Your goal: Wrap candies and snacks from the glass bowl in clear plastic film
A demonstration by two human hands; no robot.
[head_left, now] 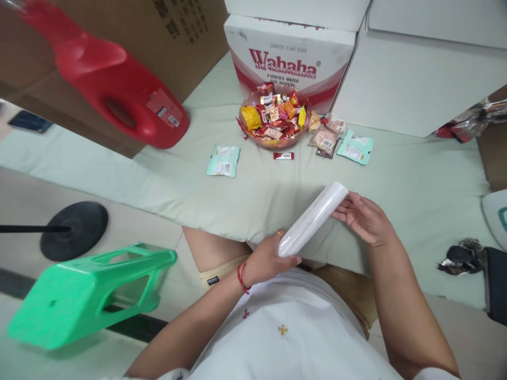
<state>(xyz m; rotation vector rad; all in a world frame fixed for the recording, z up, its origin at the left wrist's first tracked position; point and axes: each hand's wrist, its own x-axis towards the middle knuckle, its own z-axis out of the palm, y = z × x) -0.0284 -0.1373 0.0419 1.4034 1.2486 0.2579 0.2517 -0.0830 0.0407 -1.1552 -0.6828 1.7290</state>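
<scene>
The left hand [271,258] is wrapped round the near end of a white roll [312,219], tilted over the front edge of the counter [166,195]; the right hand [362,216], loosely open, only touches the far end, so a slack left grip could let it drop. Beyond, the packet [224,161] has illegible print; the box [291,63] reads "Wahaha", "Purified Water for Drinking".

Pale-green cloth-covered tbl [253,198] w/ round clear-pink plastic bowl [273,142], flat mint-green foil pkt [223,160] L, matching mint-green pkt [355,148] R, small red wrapped bar [283,156] btwn, white-&-red cardboard Wahaha box [291,39] behind.
</scene>
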